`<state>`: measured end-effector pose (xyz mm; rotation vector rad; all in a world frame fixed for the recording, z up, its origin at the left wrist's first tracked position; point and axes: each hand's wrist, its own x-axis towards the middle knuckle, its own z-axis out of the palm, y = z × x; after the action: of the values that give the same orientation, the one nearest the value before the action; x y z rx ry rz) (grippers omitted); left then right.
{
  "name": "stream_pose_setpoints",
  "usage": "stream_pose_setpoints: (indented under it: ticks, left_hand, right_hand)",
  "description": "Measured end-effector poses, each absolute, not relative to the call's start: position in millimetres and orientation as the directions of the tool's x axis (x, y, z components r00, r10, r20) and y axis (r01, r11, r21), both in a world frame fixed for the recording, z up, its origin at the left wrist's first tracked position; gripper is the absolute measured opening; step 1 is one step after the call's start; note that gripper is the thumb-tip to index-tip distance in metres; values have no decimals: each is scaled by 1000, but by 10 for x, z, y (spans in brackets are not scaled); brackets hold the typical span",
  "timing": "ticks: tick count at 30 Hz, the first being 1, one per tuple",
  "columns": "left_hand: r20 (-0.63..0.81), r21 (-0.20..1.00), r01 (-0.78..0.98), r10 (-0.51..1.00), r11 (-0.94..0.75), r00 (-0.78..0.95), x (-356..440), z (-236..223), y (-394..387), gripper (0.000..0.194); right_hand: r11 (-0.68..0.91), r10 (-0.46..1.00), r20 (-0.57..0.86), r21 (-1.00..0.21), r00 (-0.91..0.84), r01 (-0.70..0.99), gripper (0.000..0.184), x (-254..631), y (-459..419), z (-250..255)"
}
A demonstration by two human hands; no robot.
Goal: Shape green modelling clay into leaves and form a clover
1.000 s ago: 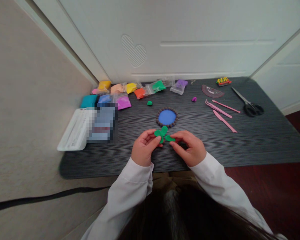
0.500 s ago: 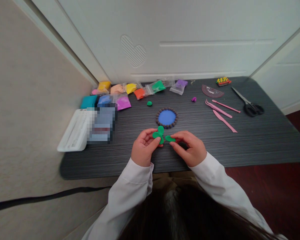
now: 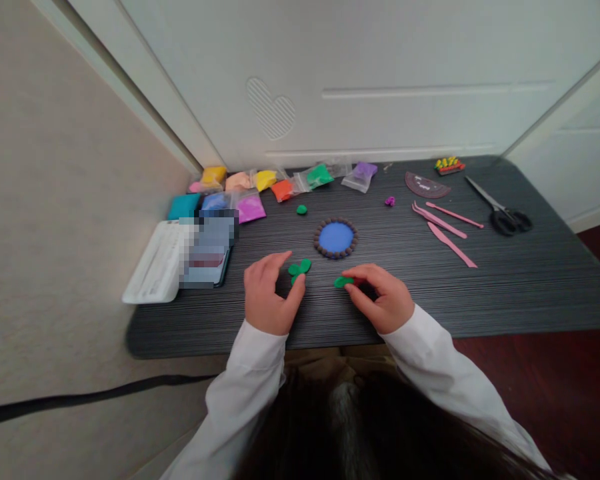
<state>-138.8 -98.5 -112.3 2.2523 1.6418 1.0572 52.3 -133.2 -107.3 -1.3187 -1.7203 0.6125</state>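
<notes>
On the dark table, a green clay piece with rounded leaf-like lobes [image 3: 305,266] lies between the spread thumb and fingers of my left hand [image 3: 270,297]. That hand is open, its thumb tip over the lower lobe. My right hand [image 3: 383,297] pinches a separate flat green clay leaf [image 3: 341,283] between thumb and fingers, a short way to the right. Just beyond both hands lies a blue clay disc [image 3: 336,237] ringed with small brown clay balls [image 3: 319,247]. A small green clay lump [image 3: 301,209] sits farther back.
Bags of coloured clay [image 3: 250,206] line the back left, near a white tray [image 3: 155,267] and a partly pixelated device [image 3: 225,267]. At right lie pink tools [image 3: 450,244], a protractor [image 3: 427,185], black-handled scissors [image 3: 505,220] and a purple clay bit [image 3: 390,201].
My left hand has moved left and let go of the lobed green clay piece, which now rests on the table. My right hand still pinches the leaf, almost unmoved.
</notes>
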Motion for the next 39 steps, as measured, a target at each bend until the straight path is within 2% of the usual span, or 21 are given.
stream_pose_setpoints:
  ticks: [2,4,7,12,17,20,24,27,29,32,39]
  left_hand:
    - [481,508,732,854,-455,197,-1307,-1069,-1033,28]
    - [440,525,706,862,-476,253,-1213,-1027,-1082,18]
    - [408,552,693,875,-464,260,-1095,-995,-1114,14]
    - [457,612,634,866,-473,205,-995,-851,-957,7]
    - [618,648,521,784,-555,67,-916,-274,-518,8]
    - [696,650,455,717,-609,-35,-885,204,-276,9]
    - [685,672,431,727,-602,-53,-925,612,-152,9]
    - [671,645,485,741,-591,10,-1002,669,-183,12]
    - [697,625,484,717,-612,6,-1048,659,-219,13]
    - [733,571,472,676,-671,73,-1077,660,-237,21]
    - [806,416,345,516,-842,288,-1094,660,-123,28]
  right_hand:
    - [297,947,319,-810,-43,506,22,519,-1337,-1082]
    - [282,949,315,-823,-17,494,23,511,-1346,-1092]
    - [298,940,341,-817,-2,493,21,490,-1361,-1092]
    - [380,897,443,-777,7,501,17,470,-1238,-921]
    - [526,807,590,-718,-1,456,26,542,-762,-294]
    - [569,782,624,-715,4,406,21,586,-497,187]
    - [572,756,646,-731,107,372,18,574,-360,561]
    - [607,704,706,-657,82,448,18,528,-378,618]
    - [646,646,763,-551,6,527,26,504,-392,621]
    - [646,563,826,-432,-11,629,32,496,-366,622]
    - [711,542,832,-378,-120,593,20,538,-292,641]
